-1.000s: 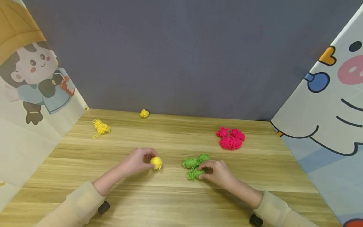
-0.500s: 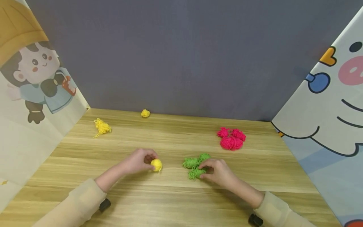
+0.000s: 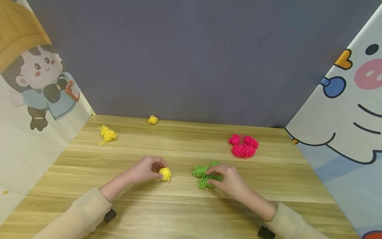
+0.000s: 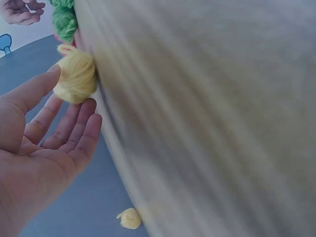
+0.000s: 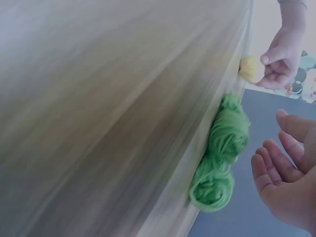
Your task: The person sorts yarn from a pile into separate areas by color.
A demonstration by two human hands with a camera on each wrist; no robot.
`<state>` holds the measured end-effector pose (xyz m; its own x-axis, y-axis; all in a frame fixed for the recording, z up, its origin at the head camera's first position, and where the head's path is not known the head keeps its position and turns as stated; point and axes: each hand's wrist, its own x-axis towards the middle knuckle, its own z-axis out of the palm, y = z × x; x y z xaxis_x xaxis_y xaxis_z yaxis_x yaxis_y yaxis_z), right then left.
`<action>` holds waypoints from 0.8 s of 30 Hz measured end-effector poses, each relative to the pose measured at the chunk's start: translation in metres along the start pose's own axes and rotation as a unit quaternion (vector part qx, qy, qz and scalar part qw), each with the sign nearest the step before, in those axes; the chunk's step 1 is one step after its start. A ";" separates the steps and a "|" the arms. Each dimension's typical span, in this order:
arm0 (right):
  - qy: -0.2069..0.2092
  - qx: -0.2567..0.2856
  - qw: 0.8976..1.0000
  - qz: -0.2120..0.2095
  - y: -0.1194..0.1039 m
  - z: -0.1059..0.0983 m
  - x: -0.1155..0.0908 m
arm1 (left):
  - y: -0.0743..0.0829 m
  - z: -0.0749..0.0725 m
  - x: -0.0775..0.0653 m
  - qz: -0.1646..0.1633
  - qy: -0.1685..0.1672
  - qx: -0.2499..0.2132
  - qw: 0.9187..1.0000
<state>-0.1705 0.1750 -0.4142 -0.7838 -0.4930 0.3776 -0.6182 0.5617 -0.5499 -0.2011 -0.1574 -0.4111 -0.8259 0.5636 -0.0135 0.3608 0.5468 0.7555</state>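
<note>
My left hand (image 3: 146, 171) pinches a small yellow yarn ball (image 3: 165, 174) between thumb and fingers, low over the wooden table. In the left wrist view, the thumb lies against the side of that ball. To its right, three green yarn bundles (image 3: 200, 171) lie clustered together. Above them is my right hand (image 3: 229, 181), thumb and fingers loosely curved and partly covering the cluster. The right wrist view shows a gap between this hand's fingertips and the green yarn (image 5: 229, 133), with nothing in the hand.
Three pink yarn bundles (image 3: 243, 150) sit grouped at the back right. A loose yellow yarn bundle (image 3: 107, 133) lies at the back left, and a small yellow yarn ball (image 3: 153, 119) rests against the grey back panel (image 3: 191, 63). Printed panels (image 3: 337, 113) flank the table (image 3: 179, 212).
My right hand has shifted slightly left over the green yarn, its fingers coming away from the near bundle. The yellow ball in my left hand has moved slightly toward me.
</note>
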 end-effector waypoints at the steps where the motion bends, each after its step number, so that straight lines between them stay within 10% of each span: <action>1: -0.002 0.004 1.000 0.003 -0.002 0.001 0.001 | 0.001 -0.002 0.000 -0.001 0.000 -0.001 1.000; 24: -0.007 0.071 0.997 0.009 -0.045 0.042 0.043 | -0.005 -0.056 0.011 -0.001 0.122 0.065 0.990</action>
<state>-0.1740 0.1006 -0.4041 -0.7935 -0.4937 0.3558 -0.5882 0.4721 -0.6567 -0.2367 -0.1889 -0.3784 -0.9013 0.4047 0.1545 0.3978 0.6318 0.6653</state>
